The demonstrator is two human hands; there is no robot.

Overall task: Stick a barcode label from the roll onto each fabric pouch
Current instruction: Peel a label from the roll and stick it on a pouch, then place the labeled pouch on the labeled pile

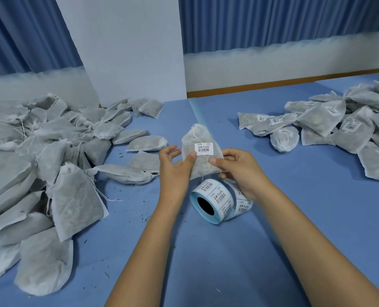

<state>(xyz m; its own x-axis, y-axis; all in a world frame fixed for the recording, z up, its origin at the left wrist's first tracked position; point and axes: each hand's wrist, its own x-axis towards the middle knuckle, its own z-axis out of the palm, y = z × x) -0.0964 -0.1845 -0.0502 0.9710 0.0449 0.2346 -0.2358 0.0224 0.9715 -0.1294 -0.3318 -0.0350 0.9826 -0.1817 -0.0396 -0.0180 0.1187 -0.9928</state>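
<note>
Pouch in hand: We hold one fabric pouch [201, 168] upright, just above the counter [295, 207], with its drawstring mouth at the top.
Barcode label: A white barcode label [204, 148] sits stuck on the front of this pouch, in its upper half and slightly tilted.
Left hand: Our left hand [173, 167] grips the pouch's left edge. The thumb lies on the front and touches the label's lower left corner, and the fingers reach round behind.
Right hand: Our right hand [237, 171] pinches the pouch's lower right side, with the thumb on the front just below the label and the fingers curled behind.
Roll: The label roll [213, 200] lies on its side on the counter, directly under our hands, with its dark core turned towards us. A loose strip of labels trails out to the right.
Left pile: A heap of unlabelled pouches [40, 151] spreads across the counter's left side.
Right pile: The labelled pouches [339, 125] are stacked well apart, at the far right.
Counter: It is blue, with small dark crumbs scattered near the left pile.
Backdrop: A blue curtain [272, 18] hangs behind a white panel [128, 52].
</note>
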